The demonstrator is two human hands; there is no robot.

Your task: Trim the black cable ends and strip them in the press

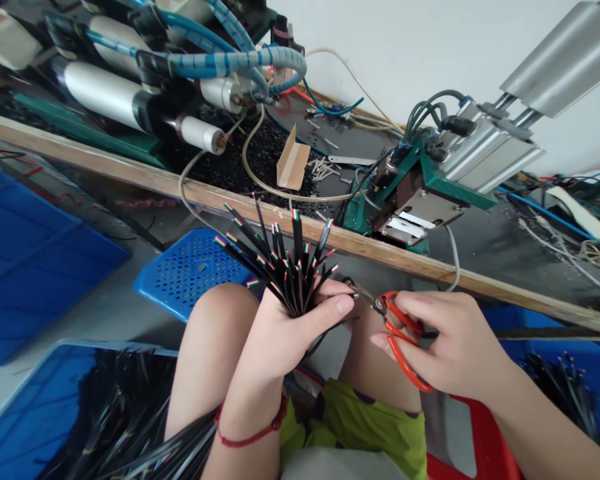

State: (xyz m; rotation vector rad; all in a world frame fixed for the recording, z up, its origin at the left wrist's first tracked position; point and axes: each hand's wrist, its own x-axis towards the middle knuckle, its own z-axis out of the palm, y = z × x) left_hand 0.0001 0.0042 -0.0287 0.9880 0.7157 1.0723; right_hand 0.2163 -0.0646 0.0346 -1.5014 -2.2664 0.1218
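Note:
My left hand (pixel 293 330) is closed round a bundle of black cables (pixel 295 280) whose ends fan upward, showing red, white and green inner wires. Its thumb and forefinger pinch one cable end apart from the rest, pointing right. In my right hand (pixel 445 333) is a pair of scissors (pixel 395 320) with orange-red handles, fingers through the loops. The blades reach to the pinched cable end, close to my left fingertips. Whether the blades touch the cable I cannot tell. The bundle's tail trails down past my left forearm.
A wooden-edged bench (pixel 380 257) crosses ahead, bearing a pneumatic press (pixel 420 193), silver cylinders (pixel 103 93), a small cardboard piece (pixel 293 163) and black scraps. A blue stool (pixel 195 270) stands below. Blue bins (pixel 40 260) are on the left; a lower tub (pixel 10 433) holds more black cables (pixel 115 407).

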